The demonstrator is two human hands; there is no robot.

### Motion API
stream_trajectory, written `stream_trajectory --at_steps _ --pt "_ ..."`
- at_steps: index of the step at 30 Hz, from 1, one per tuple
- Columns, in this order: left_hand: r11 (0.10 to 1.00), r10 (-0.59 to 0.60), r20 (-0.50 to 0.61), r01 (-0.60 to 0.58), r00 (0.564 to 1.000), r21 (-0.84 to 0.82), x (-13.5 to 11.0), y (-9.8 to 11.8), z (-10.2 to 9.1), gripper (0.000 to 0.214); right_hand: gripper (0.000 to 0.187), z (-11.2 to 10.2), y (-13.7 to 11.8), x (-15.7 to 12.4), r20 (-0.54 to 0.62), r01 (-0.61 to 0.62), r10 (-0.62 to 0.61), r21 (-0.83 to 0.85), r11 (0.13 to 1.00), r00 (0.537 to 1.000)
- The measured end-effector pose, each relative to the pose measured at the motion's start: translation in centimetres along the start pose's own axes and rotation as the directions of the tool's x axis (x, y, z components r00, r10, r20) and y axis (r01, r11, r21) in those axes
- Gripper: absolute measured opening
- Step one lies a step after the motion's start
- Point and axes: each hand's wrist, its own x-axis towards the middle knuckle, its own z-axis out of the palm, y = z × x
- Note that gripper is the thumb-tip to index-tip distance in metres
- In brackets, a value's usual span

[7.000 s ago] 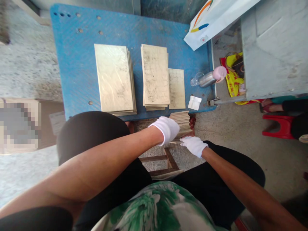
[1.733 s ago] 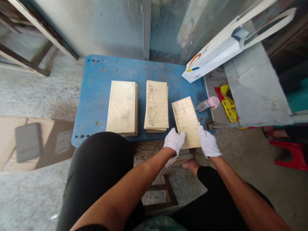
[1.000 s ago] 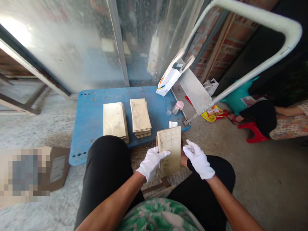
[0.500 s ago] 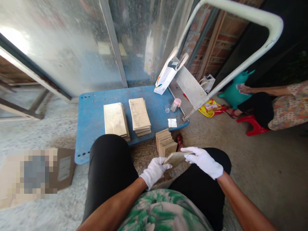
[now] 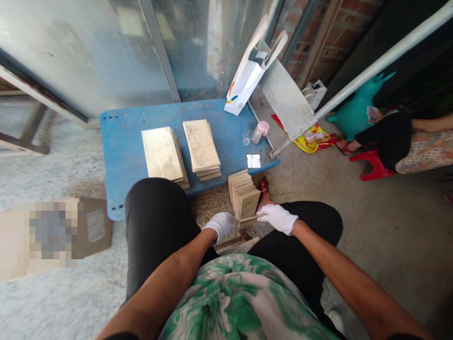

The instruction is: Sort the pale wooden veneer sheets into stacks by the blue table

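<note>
Between my white-gloved hands is a thin, pale rectangular board (image 5: 250, 218), seen nearly edge-on. My right hand (image 5: 278, 218) grips its right end. My left hand (image 5: 222, 225) is closed at the left end; its fingertips are slightly blurred. Just beyond the board, a row of similar boards (image 5: 244, 192) stands on edge between my knees, below the trolley's front edge. Two flat piles, a wider left stack of boards (image 5: 162, 153) and a narrower right stack of boards (image 5: 201, 145), lie on the blue trolley (image 5: 122, 141).
On the trolley stand a white paper bag (image 5: 244, 87), a pink-lidded flask (image 5: 261, 132), a clear cup (image 5: 247, 138) and a white packet (image 5: 253, 161). A cardboard box (image 5: 94, 243) sits at left. Another person (image 5: 424, 146) sits at right near a red stool (image 5: 371, 164).
Both hands have lowered the board toward the standing row, and it has turned from showing its face to nearly edge-on. My view has tilted downward.
</note>
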Motion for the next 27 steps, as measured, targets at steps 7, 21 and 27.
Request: stream_trajectory --at_steps 7,21,27 --pt "0.981 -0.026 0.05 0.016 0.998 0.194 0.5 -0.1 0.2 0.035 0.01 2.0 2.3 6.6 0.088 -0.106 0.111 -0.064 0.992 0.99" --pt "0.982 -0.007 0.127 -0.017 0.992 0.189 0.6 0.9 0.1 0.028 0.02 3.0 4.6 9.4 0.102 -0.219 0.218 -0.004 0.976 0.971" --pt "0.982 -0.06 0.136 0.034 0.989 0.183 0.5 1.3 0.0 0.03 0.02 3.0 4.2 10.3 -0.018 -0.281 0.284 0.101 0.954 0.959"
